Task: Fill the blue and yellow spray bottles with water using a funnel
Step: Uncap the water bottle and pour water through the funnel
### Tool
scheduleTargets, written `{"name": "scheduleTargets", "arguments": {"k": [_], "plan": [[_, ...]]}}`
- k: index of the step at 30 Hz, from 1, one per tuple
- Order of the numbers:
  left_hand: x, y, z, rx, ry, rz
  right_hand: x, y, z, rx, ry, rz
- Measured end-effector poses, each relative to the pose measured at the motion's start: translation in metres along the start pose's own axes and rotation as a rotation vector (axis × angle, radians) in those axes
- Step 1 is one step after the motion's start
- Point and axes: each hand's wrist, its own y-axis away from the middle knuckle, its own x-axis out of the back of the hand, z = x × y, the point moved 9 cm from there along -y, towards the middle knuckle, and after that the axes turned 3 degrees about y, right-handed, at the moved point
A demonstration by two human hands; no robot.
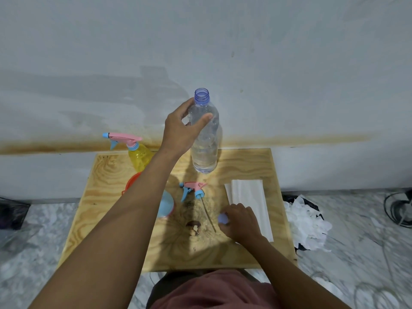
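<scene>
Head view: looking down onto a pale plywood board [256,161] carrying everything for the job.
Clear plastic water bottle with a blue neck [205,148]: standing upright at the back of the board, uncapped, seeming to be holding water through most of its height; exact level hard to tell.
Left hand [180,130]: reaching over the board and gripping the upper body of the water bottle, thumb and fingers curling round it.
Right hand [239,221]: resting low on the near right of the board, fingers curling narrowly round a small pale blue screw cap [223,218], pinching it just beside a folded white paper towel [247,204].
Yellow translucent spray bottle [140,157]: standing at the back left, wearing its pink and blue trigger head [124,139], so not opened yet.
Blue spray bottle [166,204]: sitting mid-board, mostly hiding behind the left forearm [124,208]; open or not, hard to tell.
Loose pink and blue trigger sprayer with dip tube [192,189]: lying on the board just beside the blue spray bottle, probably belonging to it.
Orange plastic funnel [131,186]: showing only as a rim behind the forearm, not appearing to be sitting in either bottle.
Progress: judging as early; water bottle looking uncapped, one sprayer looking removed.
Remaining: seating the funnel, pouring into both bottles, unscrewing the yellow one's head, refitting both.
</scene>
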Motion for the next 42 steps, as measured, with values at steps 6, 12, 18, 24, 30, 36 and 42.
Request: {"name": "scheduleTargets", "arguments": {"k": [6,12,18,24,30,36,42], "plan": [[0.001,-0.004,-0.004,-0.004,-0.022,-0.006,-0.012,0.026,0.006,0.005,0.086,0.056],[0.0,-0.001,0.001,-0.014,-0.032,-0.005,0.006,0.016,0.005,-0.015,0.101,0.077],[0.0,0.002,0.004,0.013,-0.053,-0.006,0.097,-0.044,0.0,-0.06,-0.352,0.351],[0.001,0.003,0.007,0.013,-0.097,-0.027,0.149,-0.106,-0.037,0.091,-0.596,0.393],[0.002,0.003,0.003,0.08,-0.134,-0.137,0.162,-0.126,-0.052,0.129,-0.839,0.491],[0.005,-0.002,-0.006,0.111,-0.135,-0.186,0.159,-0.145,-0.059,0.139,-0.897,0.526],[0.004,-0.008,-0.003,0.09,-0.124,-0.175,0.159,-0.155,-0.058,0.182,-0.864,0.491]]}}
